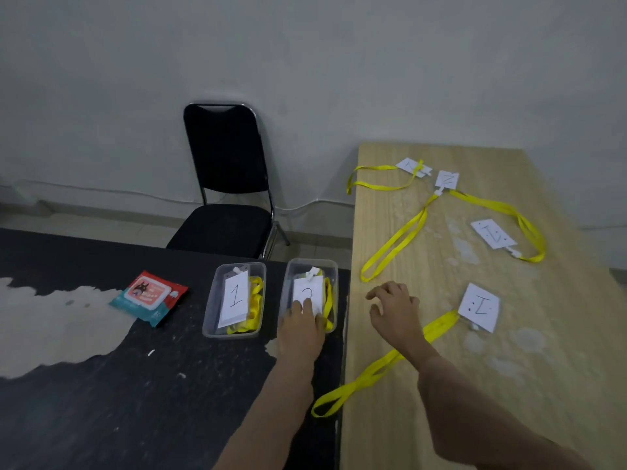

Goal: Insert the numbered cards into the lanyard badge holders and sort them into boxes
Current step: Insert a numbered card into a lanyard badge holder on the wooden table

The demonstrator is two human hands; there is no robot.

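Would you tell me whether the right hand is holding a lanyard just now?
No, the right hand hovers empty above the wooden table, and the nearest lanyard lies on the table beneath its wrist.

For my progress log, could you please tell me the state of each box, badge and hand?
Left box: holds badge 1.
Right box: holds badge 2.
Left hand: fingers flat on badge 2.
Right hand: hovering, holding nothing.
Four table badges: carded, unboxed.
Wipes pack: lid closed.

Left hand [300, 329] presses the 2 card [307, 290] in its box [335, 279]; right hand [395, 310] hovers nearby, empty.
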